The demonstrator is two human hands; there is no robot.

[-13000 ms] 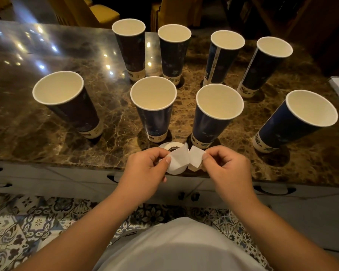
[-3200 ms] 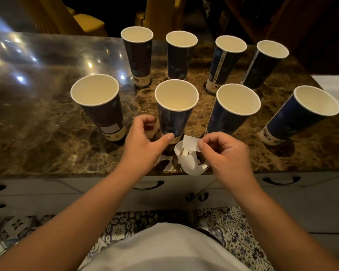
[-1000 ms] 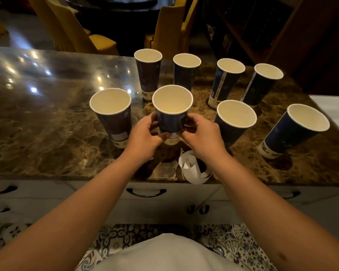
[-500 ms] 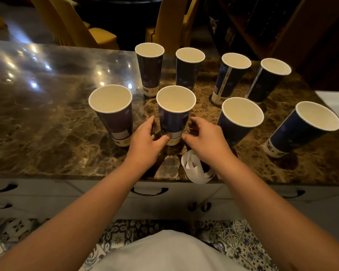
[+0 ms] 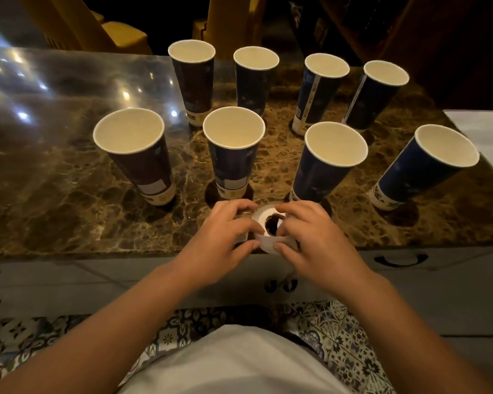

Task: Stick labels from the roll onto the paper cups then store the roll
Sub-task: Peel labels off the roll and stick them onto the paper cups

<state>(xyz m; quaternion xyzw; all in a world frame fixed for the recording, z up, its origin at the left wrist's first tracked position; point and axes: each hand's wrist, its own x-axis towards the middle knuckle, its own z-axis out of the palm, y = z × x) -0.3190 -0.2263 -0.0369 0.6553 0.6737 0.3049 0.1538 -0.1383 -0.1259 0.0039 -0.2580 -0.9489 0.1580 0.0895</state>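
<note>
Both my hands clamp the label roll (image 5: 271,228) at the table's (image 5: 54,177) near edge — left hand (image 5: 225,231) on its left side, right hand (image 5: 310,234) on its right, fingers curled round it. Roll lies flat, core hole up, just in front of the second labelled cup (image 5: 232,155). The next unlabelled cup (image 5: 328,163) stands ahead-right, nearer my right hand — open marble between them.

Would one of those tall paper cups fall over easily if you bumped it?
Probably. The front middle cup is tall, empty, and narrower at its base than its rim, so it looks top-heavy and light. On the glossy stone counter it might also slide before tipping.
</note>
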